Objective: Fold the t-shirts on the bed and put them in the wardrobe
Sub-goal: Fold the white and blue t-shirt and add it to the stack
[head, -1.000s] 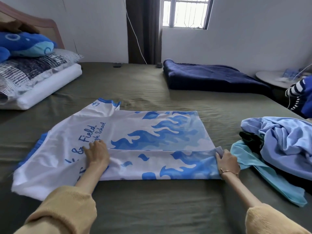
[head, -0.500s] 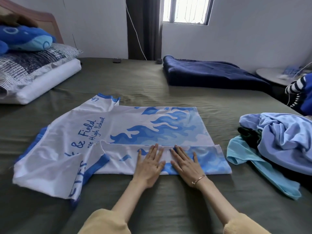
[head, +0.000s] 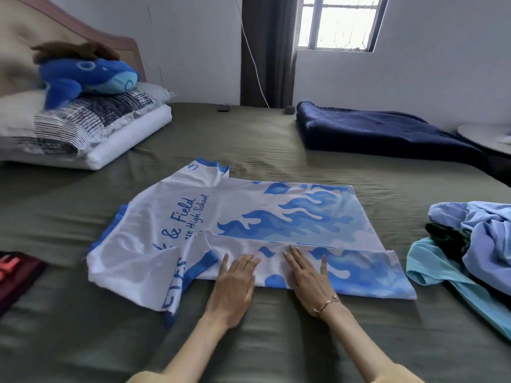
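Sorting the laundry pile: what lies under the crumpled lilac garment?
Under the lilac garment show a dark green piece and a turquoise shirt; anything deeper is covered.

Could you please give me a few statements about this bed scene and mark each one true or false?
1. Both hands lie flat on the near folded edge of the white and blue t-shirt. True: the left hand and right hand press it with straight fingers.
2. The right hand holds the pile of clothes. False: the pile lies untouched to the right.
3. A blue plush whale sits on the pillows. True.
4. The navy blanket covers the t-shirt. False: it lies apart, at the far side of the bed.
5. A bracelet is on the left wrist. False: it is on the right wrist.
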Demonstrator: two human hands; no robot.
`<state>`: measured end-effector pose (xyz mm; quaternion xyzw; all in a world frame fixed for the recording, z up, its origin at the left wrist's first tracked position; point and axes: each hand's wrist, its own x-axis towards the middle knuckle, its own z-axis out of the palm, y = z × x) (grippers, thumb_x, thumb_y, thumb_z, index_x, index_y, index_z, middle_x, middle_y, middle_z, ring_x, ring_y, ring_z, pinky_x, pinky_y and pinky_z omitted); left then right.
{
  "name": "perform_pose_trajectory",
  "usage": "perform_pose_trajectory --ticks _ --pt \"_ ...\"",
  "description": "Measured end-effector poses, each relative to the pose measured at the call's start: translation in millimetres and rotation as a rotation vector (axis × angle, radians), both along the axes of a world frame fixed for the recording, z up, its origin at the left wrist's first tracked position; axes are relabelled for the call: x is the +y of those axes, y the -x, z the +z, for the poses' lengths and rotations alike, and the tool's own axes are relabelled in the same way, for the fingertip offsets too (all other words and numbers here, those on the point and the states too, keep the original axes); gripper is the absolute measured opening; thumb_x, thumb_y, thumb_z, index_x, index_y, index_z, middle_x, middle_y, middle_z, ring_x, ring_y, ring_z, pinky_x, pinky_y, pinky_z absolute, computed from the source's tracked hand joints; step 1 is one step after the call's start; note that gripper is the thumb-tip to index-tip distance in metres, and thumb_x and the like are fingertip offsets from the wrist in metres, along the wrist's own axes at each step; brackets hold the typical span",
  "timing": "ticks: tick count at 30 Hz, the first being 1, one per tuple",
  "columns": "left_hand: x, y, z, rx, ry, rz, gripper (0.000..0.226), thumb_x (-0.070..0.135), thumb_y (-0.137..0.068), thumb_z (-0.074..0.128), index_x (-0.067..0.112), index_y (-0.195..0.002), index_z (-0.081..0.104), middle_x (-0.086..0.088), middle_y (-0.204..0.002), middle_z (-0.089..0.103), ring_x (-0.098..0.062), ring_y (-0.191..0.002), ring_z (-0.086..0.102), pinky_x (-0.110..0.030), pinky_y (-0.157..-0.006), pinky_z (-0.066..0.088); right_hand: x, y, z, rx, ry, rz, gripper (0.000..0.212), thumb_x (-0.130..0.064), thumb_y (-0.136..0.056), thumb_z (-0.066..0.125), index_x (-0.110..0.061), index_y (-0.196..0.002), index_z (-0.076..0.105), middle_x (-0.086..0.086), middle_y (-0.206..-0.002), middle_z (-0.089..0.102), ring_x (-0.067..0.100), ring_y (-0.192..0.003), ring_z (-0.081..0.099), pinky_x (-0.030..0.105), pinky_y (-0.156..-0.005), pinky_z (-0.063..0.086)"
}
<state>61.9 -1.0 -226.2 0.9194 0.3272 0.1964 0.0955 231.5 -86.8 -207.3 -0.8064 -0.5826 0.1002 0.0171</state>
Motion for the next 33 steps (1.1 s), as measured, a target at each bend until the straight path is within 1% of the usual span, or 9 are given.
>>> perform_pose_trajectory --ticks 2,6,9,14,16,20,25,30,33 --pt "15 26 4 -0.076 -0.008 0.077 0.044 0.011 -0.092 0.038 0.017 -0.134 0.051 0.001 -0.134 0.054 -0.017 -0.127 0.048 -0.038 -0.117 0.014 18 26 7 0.027 -0.072 0.086 0.054 -0.02 -0.1 0.031 -0.023 -0.15 0.012 -0.005 -0.158 -0.003 0.008 -0.145 0.002 0.051 -0.114 -0.006" --pt "50 82 18 -0.213 -0.021 0.221 0.042 -0.001 -0.084 0.038 0.01 -0.119 0.059 -0.004 -0.116 0.063 -0.025 -0.108 0.058 -0.039 -0.096 0.041 53 75 10 0.062 -0.208 0.272 0.06 -0.003 -0.092 0.039 -0.02 -0.147 0.024 -0.003 -0.156 0.017 0.016 -0.142 0.022 0.038 -0.116 0.008" --pt "71 118 30 -0.415 0.112 0.366 0.038 -0.009 -0.085 0.042 0.012 -0.111 0.06 0.001 -0.103 0.064 -0.02 -0.101 0.057 -0.04 -0.088 0.047 72 104 12 0.067 -0.269 0.379 0.064 -0.003 -0.09 0.042 -0.021 -0.148 0.021 -0.002 -0.154 0.023 0.018 -0.138 0.03 0.03 -0.108 0.023" --pt "98 188 28 -0.317 0.101 0.519 0.038 -0.01 -0.081 0.043 0.018 -0.09 0.067 0.006 -0.092 0.067 -0.018 -0.092 0.062 -0.039 -0.087 0.048 100 144 14 -0.007 -0.373 0.553 0.068 -0.019 -0.07 0.064 -0.025 -0.135 0.045 0.007 -0.13 0.051 0.024 -0.109 0.058 0.035 -0.084 0.048" --pt "104 210 21 -0.332 0.179 0.535 0.037 -0.009 -0.079 0.044 0.018 -0.084 0.068 0.009 -0.088 0.067 -0.016 -0.09 0.062 -0.035 -0.084 0.048 109 158 13 -0.057 -0.391 0.627 0.058 -0.028 -0.058 0.063 -0.028 -0.116 0.057 0.003 -0.118 0.058 0.02 -0.098 0.062 0.032 -0.075 0.049" --pt "113 224 19 -0.406 0.466 0.483 0.04 -0.008 -0.08 0.043 0.024 -0.086 0.067 0.007 -0.087 0.068 -0.012 -0.087 0.063 -0.018 -0.072 0.047 129 175 22 -0.012 -0.395 0.75 0.037 -0.03 -0.077 0.041 -0.017 -0.1 0.068 0.002 -0.102 0.066 0.023 -0.093 0.06 0.035 -0.08 0.044" --pt "138 228 31 -0.364 0.58 0.458 0.039 0.024 -0.062 0.034 0.029 -0.074 0.071 0.011 -0.079 0.071 -0.007 -0.085 0.064 -0.029 -0.088 0.047 185 171 50 0.083 -0.448 0.474 0.024 -0.014 -0.098 0.039 -0.008 -0.114 0.056 0.014 -0.102 0.065 0.031 -0.093 0.059 0.033 -0.087 0.037" --pt "165 221 28 -0.49 0.637 0.476 0.067 0.067 -0.091 0.027 0.021 -0.078 0.073 0.005 -0.088 0.071 -0.022 -0.098 0.062 -0.043 -0.106 0.032 260 156 73 0.029 -0.448 0.164 0.024 -0.014 -0.1 0.03 -0.005 -0.112 0.048 0.02 -0.107 0.062 0.038 -0.092 0.057 0.034 -0.066 0.032" --pt "166 220 8 -0.638 0.53 0.462 0.063 0.082 -0.072 0.035 0.025 -0.067 0.063 0.001 -0.08 0.069 -0.023 -0.086 0.06 -0.043 -0.097 0.039 283 145 71 -0.045 -0.369 0.124 0.025 -0.013 -0.1 0.029 -0.007 -0.117 0.047 0.02 -0.113 0.059 0.036 -0.097 0.057 0.033 -0.069 0.035"
